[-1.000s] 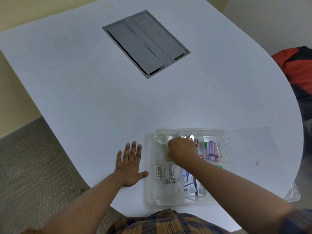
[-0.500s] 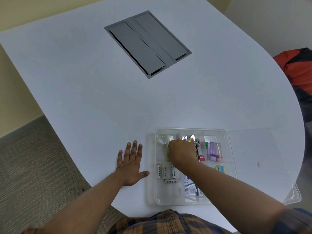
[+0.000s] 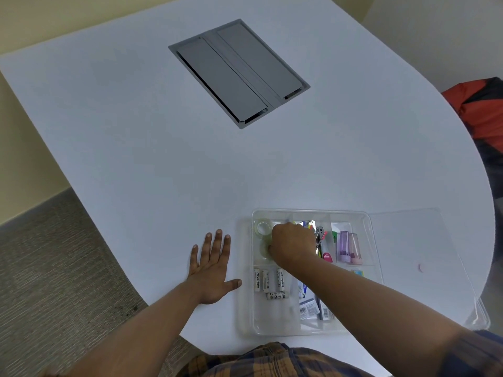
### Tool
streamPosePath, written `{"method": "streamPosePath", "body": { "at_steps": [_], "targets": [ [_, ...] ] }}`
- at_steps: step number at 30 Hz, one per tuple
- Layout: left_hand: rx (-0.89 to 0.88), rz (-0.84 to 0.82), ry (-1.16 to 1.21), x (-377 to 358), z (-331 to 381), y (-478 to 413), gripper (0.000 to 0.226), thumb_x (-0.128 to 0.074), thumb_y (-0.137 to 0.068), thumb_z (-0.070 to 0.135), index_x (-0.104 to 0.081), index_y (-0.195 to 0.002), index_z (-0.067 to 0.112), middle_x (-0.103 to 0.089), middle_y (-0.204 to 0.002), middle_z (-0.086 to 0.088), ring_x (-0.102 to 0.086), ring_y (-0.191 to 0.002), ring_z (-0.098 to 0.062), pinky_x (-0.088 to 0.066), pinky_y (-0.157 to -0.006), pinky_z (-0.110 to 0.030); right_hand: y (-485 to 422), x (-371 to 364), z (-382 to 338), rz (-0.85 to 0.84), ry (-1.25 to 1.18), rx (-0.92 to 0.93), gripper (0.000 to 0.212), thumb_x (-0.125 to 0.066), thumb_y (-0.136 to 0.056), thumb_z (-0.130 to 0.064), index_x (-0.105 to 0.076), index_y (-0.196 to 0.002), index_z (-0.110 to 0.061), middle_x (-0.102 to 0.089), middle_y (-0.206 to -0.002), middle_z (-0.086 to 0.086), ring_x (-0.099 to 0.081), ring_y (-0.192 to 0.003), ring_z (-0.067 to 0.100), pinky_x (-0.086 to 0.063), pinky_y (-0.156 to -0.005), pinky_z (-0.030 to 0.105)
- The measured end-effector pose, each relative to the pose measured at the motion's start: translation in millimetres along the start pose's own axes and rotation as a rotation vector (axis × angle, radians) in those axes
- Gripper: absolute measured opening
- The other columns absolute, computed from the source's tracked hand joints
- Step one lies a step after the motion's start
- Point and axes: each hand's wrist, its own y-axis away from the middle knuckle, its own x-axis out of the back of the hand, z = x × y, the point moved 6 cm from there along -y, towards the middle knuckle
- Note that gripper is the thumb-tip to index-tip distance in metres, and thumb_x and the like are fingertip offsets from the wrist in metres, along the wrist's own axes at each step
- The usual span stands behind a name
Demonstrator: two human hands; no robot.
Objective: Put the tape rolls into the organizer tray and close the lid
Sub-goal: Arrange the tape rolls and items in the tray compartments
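A clear plastic organizer tray (image 3: 375, 248) sits on the white table near me, its clear lid (image 3: 424, 257) swung open flat to the right. One clear tape roll (image 3: 261, 228) lies in the tray's far-left compartment. Just nearer lies a second clear tape roll (image 3: 263, 250), with the fingers of my right hand (image 3: 292, 244) curled on it inside the same compartment. My left hand (image 3: 212, 270) rests flat on the table left of the tray, fingers spread.
Batteries (image 3: 268, 281) fill the near-left compartment; pens, clips and purple and pink cases (image 3: 348, 246) fill the others. A grey cable hatch (image 3: 239, 72) is set into the table farther away. A red and black bag (image 3: 484, 112) is off the table's right edge.
My right hand has shifted slightly, and the second tape roll now shows at its left side, lower in the compartment. My left hand has stayed flat.
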Motion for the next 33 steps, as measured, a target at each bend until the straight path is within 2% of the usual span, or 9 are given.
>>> {"method": "streamPosePath", "body": {
  "at_steps": [4,9,14,17,20,23,25,28,33],
  "targets": [
    [0.000,0.004,0.000,-0.1,-0.4,-0.3,0.106,-0.039,-0.086,0.069,0.048,-0.129,0.028,0.057,-0.138,0.005,0.052,-0.127,-0.018,0.029,-0.107,-0.047,0.6,1.5,2.4,-0.021,-0.082,0.003,0.011,-0.055,-0.083,-0.023,-0.060,-0.086,-0.014,-0.064,-0.083,0.005,-0.065,-0.081,0.027,-0.040,-0.061,0.029],
    [-0.003,0.002,0.004,0.2,0.2,-0.3,0.106,-0.040,-0.086,0.069,0.048,-0.129,0.027,0.057,-0.137,0.005,0.052,-0.127,-0.018,0.029,-0.107,-0.047,3.3,0.5,11.5,-0.037,-0.203,-0.031,0.016,-0.056,-0.085,-0.030,-0.052,-0.079,-0.016,-0.057,-0.080,0.004,-0.064,-0.082,0.027,-0.043,-0.062,0.028],
    [-0.008,0.002,0.000,-1.5,-0.8,-1.2,0.105,-0.039,-0.086,0.069,0.048,-0.129,0.028,0.058,-0.136,0.006,0.053,-0.126,-0.017,0.030,-0.106,-0.046,12.2,3.3,25.2,0.036,-0.378,-0.045,0.028,-0.056,-0.085,-0.037,-0.063,-0.109,-0.023,-0.070,-0.098,-0.005,-0.065,-0.094,0.021,-0.050,-0.072,0.030],
    [-0.005,0.010,-0.010,-2.7,-2.2,-2.3,0.105,-0.038,-0.086,0.070,0.049,-0.128,0.029,0.058,-0.136,0.006,0.053,-0.126,-0.017,0.030,-0.105,-0.045,25.8,9.1,32.8,0.124,-0.470,0.018,0.029,-0.059,-0.087,-0.035,-0.065,-0.113,-0.025,-0.071,-0.103,-0.009,-0.065,-0.096,0.017,-0.052,-0.075,0.030],
    [0.004,0.013,-0.018,-4.5,-3.9,-3.1,0.106,-0.038,-0.085,0.071,0.049,-0.128,0.029,0.058,-0.136,0.006,0.053,-0.126,-0.017,0.030,-0.106,-0.045,42.2,12.6,41.1,0.229,-0.476,0.063,0.031,-0.062,-0.087,-0.031,-0.064,-0.118,-0.024,-0.072,-0.105,-0.004,-0.065,-0.099,0.019,-0.053,-0.078,0.032],
    [0.004,0.026,-0.016,-5.7,-5.0,-3.2,0.106,-0.036,-0.084,0.073,0.049,-0.129,0.029,0.058,-0.137,0.006,0.053,-0.126,-0.016,0.029,-0.107,-0.046,57.5,15.0,50.4,0.335,-0.493,0.136,0.039,-0.068,-0.083,-0.021,-0.064,-0.122,-0.018,-0.065,-0.128,0.002,-0.057,-0.119,0.023,-0.046,-0.095,0.034],
    [0.004,0.029,-0.019,-5.5,-5.7,-4.0,0.106,-0.035,-0.083,0.075,0.049,-0.129,0.029,0.058,-0.136,0.007,0.053,-0.126,-0.015,0.028,-0.108,-0.046,65.6,12.4,65.2,0.373,-0.458,0.130,0.049,-0.071,-0.081,-0.020,-0.060,-0.129,-0.017,-0.052,-0.142,0.004,-0.044,-0.135,0.024,-0.038,-0.107,0.038],
    [0.016,0.020,-0.034,-4.9,-6.3,-5.8,0.107,-0.034,-0.082,0.077,0.048,-0.129,0.027,0.058,-0.136,0.005,0.051,-0.127,-0.017,0.026,-0.110,-0.047,77.6,-1.3,105.2,0.380,-0.369,-0.015,0.065,-0.067,-0.084,-0.033,-0.042,-0.143,-0.021,-0.029,-0.157,0.004,-0.015,-0.148,0.023,-0.027,-0.116,0.044],
    [0.066,0.103,-0.026,2.9,-4.3,-1.3,0.102,-0.035,-0.087,0.071,0.037,-0.138,0.021,0.046,-0.145,0.005,0.036,-0.139,-0.017,0.013,-0.117,-0.047,103.1,-37.7,192.4,0.407,-0.439,-0.278,0.064,-0.055,-0.093,-0.038,-0.033,-0.148,-0.014,-0.024,-0.158,0.009,-0.014,-0.148,0.027,-0.026,-0.115,0.044]
  ]
}}
